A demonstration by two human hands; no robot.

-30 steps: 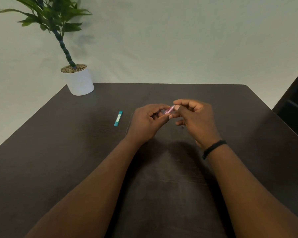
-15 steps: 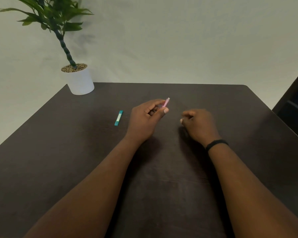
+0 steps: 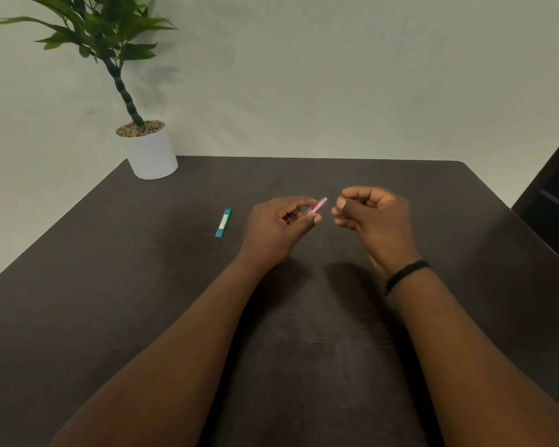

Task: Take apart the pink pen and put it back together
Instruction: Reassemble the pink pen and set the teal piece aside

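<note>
My left hand point(image 3: 278, 227) is closed around the pink pen point(image 3: 318, 206), held just above the dark table point(image 3: 110, 285). Only the pen's pale pink end shows, poking out up and to the right between thumb and forefinger. My right hand point(image 3: 373, 216) hovers a short gap to the right of that end, thumb and forefinger pinched together. I see nothing between those fingers. A black band circles my right wrist point(image 3: 407, 275).
A short teal pen-like piece point(image 3: 223, 222) lies on the table to the left of my left hand. A white pot with a green plant point(image 3: 150, 153) stands at the back left corner. Dark furniture point(image 3: 555, 204) sits beyond the table's right edge.
My right hand left the pen, dropped to the table on the right, then rose again and now sits pinched beside the pen's end. My left hand kept hold of the pen.
</note>
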